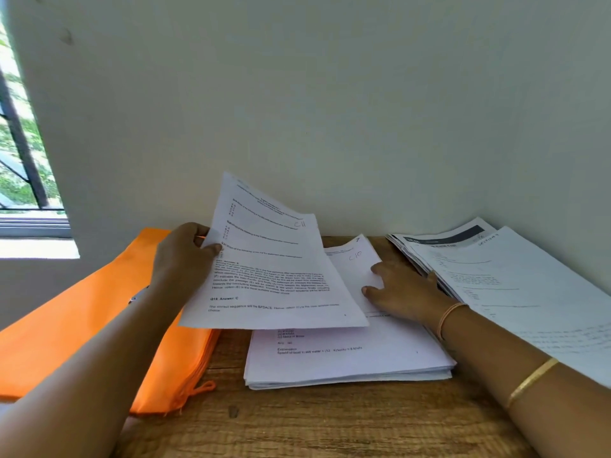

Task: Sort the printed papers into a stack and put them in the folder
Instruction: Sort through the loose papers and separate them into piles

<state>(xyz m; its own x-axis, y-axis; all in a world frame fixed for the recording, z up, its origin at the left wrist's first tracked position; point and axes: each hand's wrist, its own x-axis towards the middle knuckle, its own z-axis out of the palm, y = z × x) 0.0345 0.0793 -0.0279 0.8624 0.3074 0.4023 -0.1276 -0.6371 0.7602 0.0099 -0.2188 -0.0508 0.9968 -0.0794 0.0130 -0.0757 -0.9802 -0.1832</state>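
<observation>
The left hand [185,256], raised, pinches a printed white paper sheet [274,266] by its left edge between thumb and curled fingers. The right hand [403,292] lies palm down, fingers straight, on a white paper stack [347,361].

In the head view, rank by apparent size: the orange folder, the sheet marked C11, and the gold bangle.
1. orange folder, partly behind an arm
2. sheet marked C11, raised nearer the camera, so unsure
3. gold bangle
</observation>
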